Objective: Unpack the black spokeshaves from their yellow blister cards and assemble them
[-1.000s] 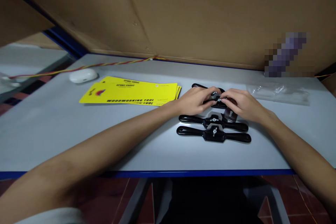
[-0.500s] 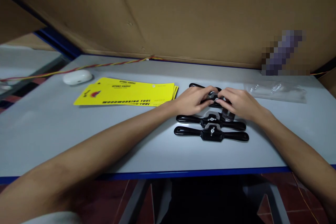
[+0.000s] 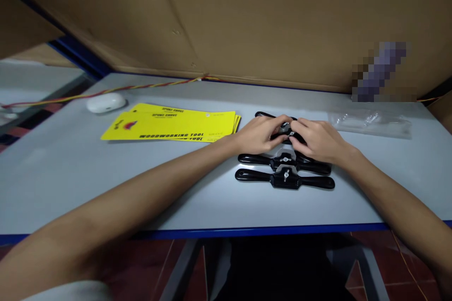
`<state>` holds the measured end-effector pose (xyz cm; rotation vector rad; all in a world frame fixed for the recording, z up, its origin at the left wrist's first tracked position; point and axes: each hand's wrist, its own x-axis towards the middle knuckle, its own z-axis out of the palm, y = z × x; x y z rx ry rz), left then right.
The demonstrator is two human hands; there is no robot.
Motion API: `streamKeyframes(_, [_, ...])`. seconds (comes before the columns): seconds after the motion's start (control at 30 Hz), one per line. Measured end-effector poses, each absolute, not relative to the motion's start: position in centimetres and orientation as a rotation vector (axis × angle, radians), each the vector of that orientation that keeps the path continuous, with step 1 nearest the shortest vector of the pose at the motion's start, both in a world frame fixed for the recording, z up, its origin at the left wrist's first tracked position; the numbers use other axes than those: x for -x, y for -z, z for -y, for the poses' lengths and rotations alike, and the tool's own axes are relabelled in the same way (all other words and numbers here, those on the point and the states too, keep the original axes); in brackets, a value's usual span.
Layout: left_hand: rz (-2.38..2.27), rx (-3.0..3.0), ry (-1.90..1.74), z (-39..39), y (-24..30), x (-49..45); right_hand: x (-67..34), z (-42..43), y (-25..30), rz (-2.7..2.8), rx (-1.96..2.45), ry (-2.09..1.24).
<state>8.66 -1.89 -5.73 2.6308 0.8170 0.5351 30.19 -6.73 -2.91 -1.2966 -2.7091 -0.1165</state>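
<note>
Black spokeshaves with silver blades and small wing screws lie in a row on the grey table. The nearest spokeshave [image 3: 285, 178] and the spokeshave just behind it [image 3: 254, 159] lie flat, handles pointing left and right. Farther back, another black spokeshave [image 3: 264, 114] is mostly covered by my hands. My left hand [image 3: 257, 134] is closed on its left part, thumb and fingers by the blade. My right hand [image 3: 318, 138] pinches at the small silver screw in its middle, fingertips almost meeting the left ones. What lies beneath the right palm is hidden.
Yellow printed cards [image 3: 173, 124] are stacked to the left, with a white rounded case [image 3: 106, 102] behind them. Clear plastic bags [image 3: 370, 122] lie at the back right. A twisted red-yellow wire [image 3: 141, 87] runs along the back left, before a cardboard wall [image 3: 264, 23].
My right hand has turned and shifted slightly down, covering a dark piece that showed beneath it. The left hand stays almost in place, and the spokeshaves in front lie as before.
</note>
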Motion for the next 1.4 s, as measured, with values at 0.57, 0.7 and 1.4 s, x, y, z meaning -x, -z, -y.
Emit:
streamKeyframes(0.57, [-0.824,-2.611,-0.519,2.0,5.4,-8.7,-29.8,6.7,3.4,2.689,1.306,0.185])
streamKeyframes(0.7, [-0.834,-2.615,-0.523,2.1,5.3,-8.7,-29.3,6.9,3.4,2.639,1.386,0.091])
streamKeyframes(1.4, [-0.780,-2.612,-0.577,1.8,5.6,-8.7,-32.1,5.6,1.3,2.553,1.158,-0.733])
